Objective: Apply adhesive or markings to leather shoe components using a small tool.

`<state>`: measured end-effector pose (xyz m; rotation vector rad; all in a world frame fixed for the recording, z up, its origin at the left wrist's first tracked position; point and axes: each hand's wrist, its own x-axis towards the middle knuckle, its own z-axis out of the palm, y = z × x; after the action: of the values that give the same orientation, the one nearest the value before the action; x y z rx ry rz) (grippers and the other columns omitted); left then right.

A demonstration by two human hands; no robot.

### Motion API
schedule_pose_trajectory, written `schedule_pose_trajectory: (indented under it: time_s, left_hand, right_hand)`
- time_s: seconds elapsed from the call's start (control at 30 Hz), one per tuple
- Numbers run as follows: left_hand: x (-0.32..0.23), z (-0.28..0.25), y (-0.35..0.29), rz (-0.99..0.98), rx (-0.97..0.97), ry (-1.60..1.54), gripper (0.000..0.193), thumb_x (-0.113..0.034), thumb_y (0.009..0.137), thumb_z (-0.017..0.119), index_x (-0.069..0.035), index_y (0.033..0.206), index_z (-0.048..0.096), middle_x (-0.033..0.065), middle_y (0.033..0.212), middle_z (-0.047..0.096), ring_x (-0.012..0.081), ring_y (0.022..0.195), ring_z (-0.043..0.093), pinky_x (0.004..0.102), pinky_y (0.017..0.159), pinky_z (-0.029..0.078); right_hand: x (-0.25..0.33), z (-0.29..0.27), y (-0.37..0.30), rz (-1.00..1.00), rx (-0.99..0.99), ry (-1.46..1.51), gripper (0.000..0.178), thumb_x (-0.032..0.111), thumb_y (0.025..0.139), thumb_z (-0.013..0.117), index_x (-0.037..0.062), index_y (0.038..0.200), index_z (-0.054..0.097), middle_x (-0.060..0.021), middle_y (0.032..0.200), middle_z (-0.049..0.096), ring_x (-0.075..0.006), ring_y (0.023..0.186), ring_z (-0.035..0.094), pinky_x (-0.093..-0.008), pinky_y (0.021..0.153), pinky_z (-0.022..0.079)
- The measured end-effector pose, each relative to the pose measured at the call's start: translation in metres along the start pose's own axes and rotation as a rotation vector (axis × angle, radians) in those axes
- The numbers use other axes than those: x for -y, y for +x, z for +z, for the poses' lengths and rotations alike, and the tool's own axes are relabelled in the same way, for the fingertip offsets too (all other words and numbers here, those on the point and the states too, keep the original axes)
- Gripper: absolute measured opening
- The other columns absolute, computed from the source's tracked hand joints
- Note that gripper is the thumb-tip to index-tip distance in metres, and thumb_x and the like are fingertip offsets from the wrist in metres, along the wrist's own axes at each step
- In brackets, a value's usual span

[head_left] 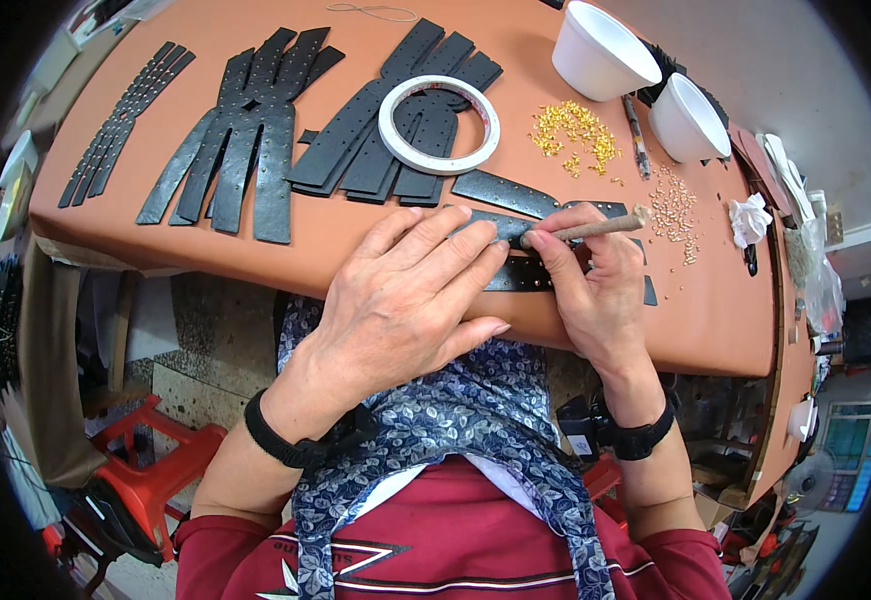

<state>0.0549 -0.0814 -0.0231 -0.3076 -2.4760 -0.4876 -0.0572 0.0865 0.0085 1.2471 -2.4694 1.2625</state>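
Note:
At the table's near edge, my left hand (401, 300) lies flat with fingers stretched out over a black leather strip (499, 224) with small holes. My right hand (596, 285) pinches a tan, round, wrapped-looking stick (611, 227), held slanting, with its left end at the strip beside my left fingertips. What lies under that end is hidden. Another black strip with shiny studs (521, 274) lies nearer to me, partly covered by my hands. Just beyond is a further perforated black strip (506, 194).
Black slotted leather pieces (241, 160) lie at the left, with a white tape roll (391, 135) on the right-hand stack. Gold rivets (596, 140), copper-coloured studs (671, 205), two white bowls (606, 55), a slim tool (638, 140) and crumpled tissue (750, 218) occupy the right.

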Motion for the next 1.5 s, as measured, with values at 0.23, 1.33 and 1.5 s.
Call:
schedule_pose_trajectory:
  time_s: [0.23, 1.33, 1.5]
  left_hand:
    - [0.001, 0.001, 0.001, 0.038, -0.039, 0.029, 0.054, -0.036, 0.07, 0.078, -0.005, 0.113, 0.068, 0.0079, 0.119, 0.063, 0.0259, 0.117, 0.057, 0.0414, 0.095, 0.044]
    - [0.002, 0.005, 0.001, 0.031, -0.042, 0.04, 0.055, -0.038, 0.07, 0.079, -0.007, 0.114, 0.067, 0.0071, 0.121, 0.062, 0.0257, 0.118, 0.056, 0.0408, 0.096, 0.044]
    - [0.003, 0.004, 0.001, 0.03, -0.043, 0.026, 0.054, -0.037, 0.07, 0.079, -0.007, 0.114, 0.067, 0.0069, 0.121, 0.062, 0.0256, 0.118, 0.056, 0.0408, 0.096, 0.044]
  right_hand:
    - [-0.005, 0.011, -0.003, -0.088, -0.071, 0.001, 0.006, 0.003, 0.085, 0.069, 0.0009, 0.087, 0.063, -0.0094, 0.078, 0.064, -0.0193, 0.069, 0.064, -0.0295, 0.062, 0.048]
    - [-0.014, 0.009, 0.0, 0.121, -0.084, 0.269, 0.011, 0.01, 0.089, 0.068, 0.0002, 0.091, 0.066, -0.0074, 0.073, 0.064, -0.0122, 0.064, 0.06, -0.0275, 0.058, 0.047]
    - [-0.011, 0.005, -0.001, 0.081, -0.046, 0.106, 0.01, 0.01, 0.089, 0.068, 0.0, 0.09, 0.065, -0.0091, 0.074, 0.065, -0.0141, 0.065, 0.061, -0.0289, 0.059, 0.047]
